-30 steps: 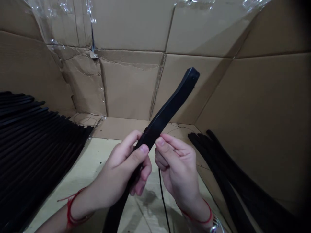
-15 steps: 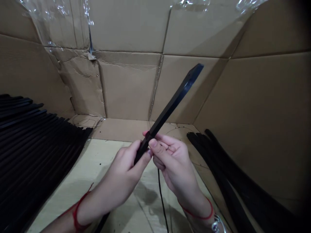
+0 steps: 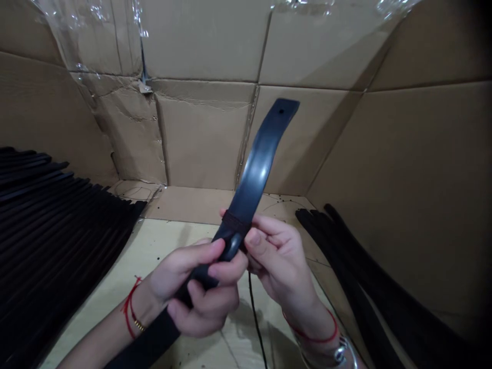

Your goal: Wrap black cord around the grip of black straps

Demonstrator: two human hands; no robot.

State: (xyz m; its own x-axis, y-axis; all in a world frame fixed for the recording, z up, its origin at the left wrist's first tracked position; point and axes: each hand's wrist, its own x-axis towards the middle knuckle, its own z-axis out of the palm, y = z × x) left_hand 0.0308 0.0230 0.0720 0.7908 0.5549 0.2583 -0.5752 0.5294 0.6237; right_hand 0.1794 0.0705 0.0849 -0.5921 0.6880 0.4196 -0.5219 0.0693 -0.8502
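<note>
A long, glossy black strap (image 3: 253,166) rises at a slant in front of me, its broad face turned my way and a small hole near its squared top end. My left hand (image 3: 209,287) is closed around its lower part, thumb and fingers pressing beside a bulge on the face. Just above that bulge, a dark, rough-textured band (image 3: 235,221) goes across the strap. At the band's right edge my right hand (image 3: 277,261) is pinched, with its fingertips partly hidden behind the strap. A thin black cord (image 3: 255,318) hangs below the hands; its upper end is hidden.
Many black strips (image 3: 57,241) lie in a row on the left. Several more strips (image 3: 346,266) rest along the right side. Cardboard walls (image 3: 203,138) enclose the back and sides, above a pale board (image 3: 165,241) with dark specks.
My left hand has rolled the strap from edge-on to broad face toward me, and its tip has shifted left. My right hand remains pinched at the band.
</note>
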